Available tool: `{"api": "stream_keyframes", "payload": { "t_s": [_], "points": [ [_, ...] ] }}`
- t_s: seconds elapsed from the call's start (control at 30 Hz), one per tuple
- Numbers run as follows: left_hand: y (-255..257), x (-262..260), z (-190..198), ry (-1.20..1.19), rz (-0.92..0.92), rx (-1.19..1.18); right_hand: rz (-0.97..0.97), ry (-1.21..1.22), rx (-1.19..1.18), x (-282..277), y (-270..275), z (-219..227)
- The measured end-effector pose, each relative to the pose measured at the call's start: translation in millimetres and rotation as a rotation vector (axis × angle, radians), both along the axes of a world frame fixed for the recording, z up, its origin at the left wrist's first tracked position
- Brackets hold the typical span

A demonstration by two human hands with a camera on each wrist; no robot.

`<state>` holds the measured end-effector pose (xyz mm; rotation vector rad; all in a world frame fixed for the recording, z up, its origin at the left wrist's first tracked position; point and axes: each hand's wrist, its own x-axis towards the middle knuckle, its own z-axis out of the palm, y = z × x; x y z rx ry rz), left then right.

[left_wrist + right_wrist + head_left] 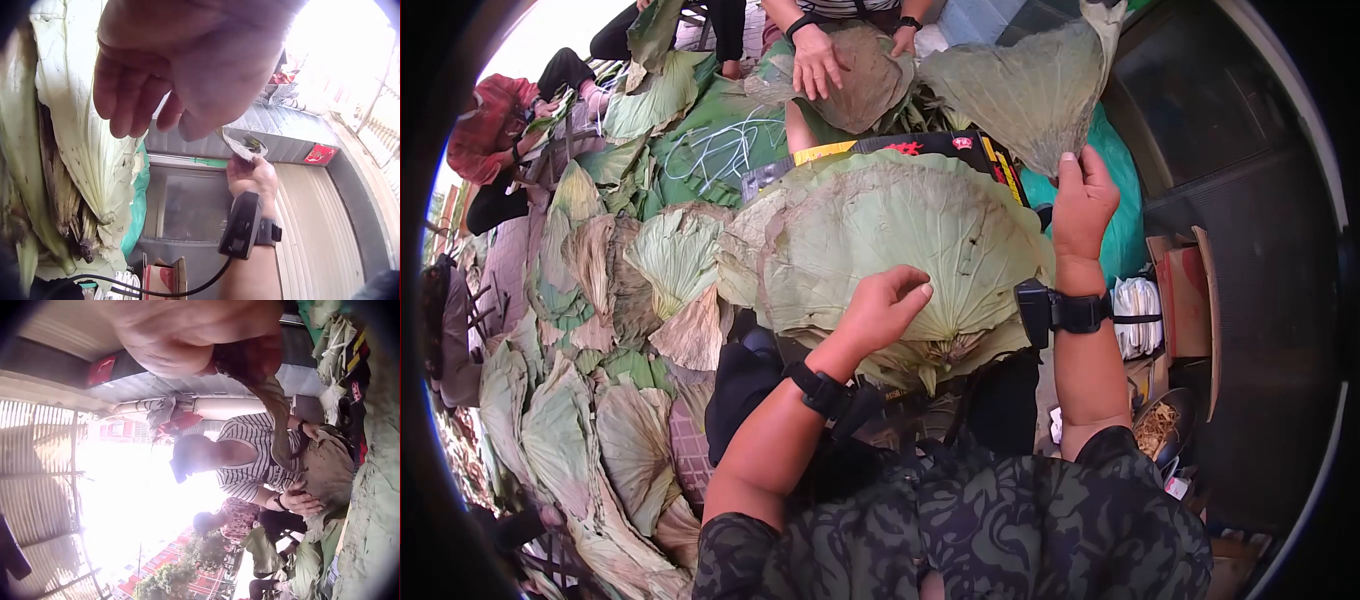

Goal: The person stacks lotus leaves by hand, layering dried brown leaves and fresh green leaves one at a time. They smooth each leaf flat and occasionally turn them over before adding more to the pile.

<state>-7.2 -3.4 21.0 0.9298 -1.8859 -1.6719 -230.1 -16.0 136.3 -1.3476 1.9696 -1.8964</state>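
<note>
By the right hand [1085, 205], raised above the far right edge of the work, a large dried leaf [1020, 90] is pinched at its narrow end between thumb and fingers, its broad blade fanned out up and to the left. By the left hand [885, 310] nothing is held; its fingers are loosely bent over the near middle of a pile of leaves [855, 225] (whether the top leaf is touched cannot be told). The pile is set in front of the wearer's body, pale green and veined, with its gathered stem ends turned toward the wearer. Just beyond it, the edge of a black carton [940, 143] is seen, printed in red and yellow. Past the carton, a brownish leaf [865, 90] is handled by a person in a striped top [247, 453]. To the left, the ground is covered with overlapping dried leaves [635, 450], and pale string [725, 150] is strewn over greener ones farther off. At the far left, a seated person in a red checked garment [495, 125] is partly shown. To the right, a green bag [1118, 200], a white bundle [1138, 315] and a cardboard box [1185, 295] are placed near one another.
</note>
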Motion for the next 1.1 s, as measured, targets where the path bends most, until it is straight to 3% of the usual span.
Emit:
{"api": "stream_keyframes", "payload": {
  "t_s": [0.03, 0.07, 0.1, 0.13, 0.17, 0.2, 0.27, 0.33, 0.4, 0.47, 0.53, 0.57, 0.63, 0.67, 0.73, 0.8, 0.9, 0.97, 1.1],
  "points": [
    [-4, 0, 0, 0.15, 0.016, 0.237, -0.036, 0.472, -0.058, 2, 15, 8],
    [-7, 1, 0, 0.297, 0.031, 0.476, -0.044, 0.474, -0.051, 9, 30, 15],
    [-8, 2, -3, 0.296, 0.023, 0.483, -0.038, 0.716, -0.008, 20, 46, 21],
    [-10, 2, -7, 0.541, 0.056, 0.703, -0.029, 0.957, 0.036, 30, 59, 22],
    [-11, 3, -10, 0.785, 0.092, 0.92, 0.036, 1.049, 0.11, 39, 70, 16],
    [-11, 4, -8, 0.783, 0.087, 0.923, 0.102, 1.139, 0.182, 48, 79, 6],
    [-13, 6, -3, 0.936, 0.288, 1.109, 0.245, 1.204, 0.359, 64, 97, -25],
    [-19, 8, -8, 0.969, 0.211, 1.044, 0.375, 1.249, 0.483, 75, 109, -59],
    [-19, 7, -3, 1.02, 0.386, 0.937, 0.433, 1.227, 0.583, 83, 118, -78],
    [-23, 14, -19, 1.133, 0.381, 1.047, 0.492, 1.205, 0.686, 85, 121, -87],
    [-24, 16, -21, 0.735, 0.51, 0.944, 0.479, 1.138, 0.677, 85, 121, -89],
    [-24, 17, -22, 0.659, 0.621, 0.98, 0.478, 1.136, 0.68, 83, 120, -87],
    [-27, 20, -35, 0.655, 0.64, 0.964, 0.569, 0.81, 0.776, 80, 117, -79],
    [-28, 21, -41, 0.653, 0.662, 0.946, 0.569, 0.811, 0.778, 78, 113, -79],
    [-27, 18, -44, 0.617, 0.706, 0.86, 0.353, 0.732, 0.425, 73, 103, -81],
    [-26, 13, -39, 0.581, 0.738, 0.771, 0.386, 0.666, 0.554, 66, 98, -90],
    [-25, 12, -31, 0.51, 0.742, 0.731, 0.39, 0.858, 0.694, 68, 90, -119],
    [-31, 14, -55, 0.538, 0.674, 0.577, 0.465, 0.649, 0.905, 67, 87, -133],
    [-29, 19, -51, 0.521, 0.84, 0.628, 0.416, 0.697, 0.921, 72, 89, -132]
  ]
}}
